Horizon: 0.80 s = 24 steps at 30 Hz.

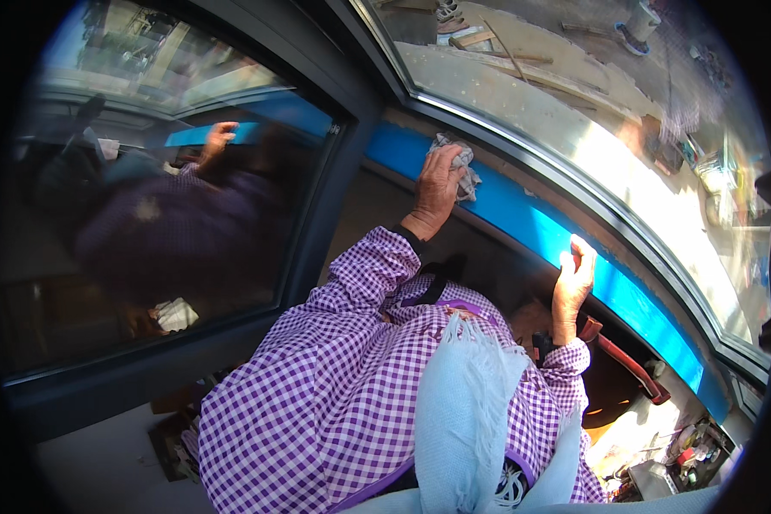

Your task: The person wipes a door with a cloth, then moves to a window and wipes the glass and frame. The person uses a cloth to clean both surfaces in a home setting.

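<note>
My left hand [434,186] presses a crumpled grey-white cloth [464,168] against the blue window sill [507,215], close to the frame's inner corner. Farther right along the same sill is my right hand [573,279], its fingers bent and raised at the sill's inner edge, with a gap between thumb and fingers and no object visible in it. Sunlight falls on that hand and on the blue strip beside it. Rough brownish mortar [527,189] runs between the sill and the dark metal window frame [488,135].
A dark-framed glass sash [167,212] swings inward at my left and mirrors my arm. Below the sill at right is a red-brown chair arm [629,366]. Cluttered small items [687,453] lie lower right. Planks [520,61] lie on the ground outside the glass.
</note>
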Motion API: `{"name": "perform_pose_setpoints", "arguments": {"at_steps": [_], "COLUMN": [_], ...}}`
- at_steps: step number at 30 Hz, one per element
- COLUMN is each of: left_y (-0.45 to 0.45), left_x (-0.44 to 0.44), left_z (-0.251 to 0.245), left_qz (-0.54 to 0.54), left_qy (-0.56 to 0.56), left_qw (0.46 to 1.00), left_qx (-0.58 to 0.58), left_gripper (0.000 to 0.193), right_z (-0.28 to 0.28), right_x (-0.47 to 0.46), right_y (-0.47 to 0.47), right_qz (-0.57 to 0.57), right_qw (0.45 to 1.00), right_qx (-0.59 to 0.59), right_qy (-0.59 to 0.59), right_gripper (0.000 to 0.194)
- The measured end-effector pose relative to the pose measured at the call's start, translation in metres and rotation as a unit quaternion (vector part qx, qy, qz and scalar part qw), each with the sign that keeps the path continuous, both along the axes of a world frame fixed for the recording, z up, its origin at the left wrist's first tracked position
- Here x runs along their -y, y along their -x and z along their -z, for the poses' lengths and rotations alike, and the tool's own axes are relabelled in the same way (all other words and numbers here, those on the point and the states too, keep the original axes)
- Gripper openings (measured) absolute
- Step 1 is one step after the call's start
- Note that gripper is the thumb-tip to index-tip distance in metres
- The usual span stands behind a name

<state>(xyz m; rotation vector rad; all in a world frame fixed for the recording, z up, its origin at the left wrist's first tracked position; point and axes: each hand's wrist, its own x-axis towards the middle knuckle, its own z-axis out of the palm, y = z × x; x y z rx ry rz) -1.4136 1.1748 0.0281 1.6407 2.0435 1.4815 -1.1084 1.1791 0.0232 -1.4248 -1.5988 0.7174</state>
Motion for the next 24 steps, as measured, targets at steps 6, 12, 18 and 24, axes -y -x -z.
{"name": "perform_pose_setpoints", "arguments": {"at_steps": [6,12,18,24], "left_y": [0.04,-0.001,-0.103,-0.158], "left_x": [-0.049,-0.072,-0.052,-0.05], "left_z": [-0.024,-0.003,-0.005,-0.036], "left_qz": [-0.111,-0.182,0.024,0.281], "left_qy": [-0.148,-0.054,-0.084,-0.121], "left_qw": [0.974,0.981,0.995,0.942], "left_qx": [0.131,0.041,-0.052,-0.135], "left_gripper": [0.044,0.058,0.057,0.035], "right_z": [0.001,-0.001,-0.004,-0.021], "right_x": [0.0,0.001,0.002,0.002], "right_y": [-0.001,0.001,0.005,0.011], "right_qz": [-0.006,-0.004,0.003,-0.009], "right_qw": [1.0,1.0,1.0,0.999], "right_qx": [-0.005,-0.003,-0.009,0.001], "right_qy": [-0.02,-0.025,-0.01,-0.034], "right_gripper": [0.029,0.028,0.031,0.031]}}
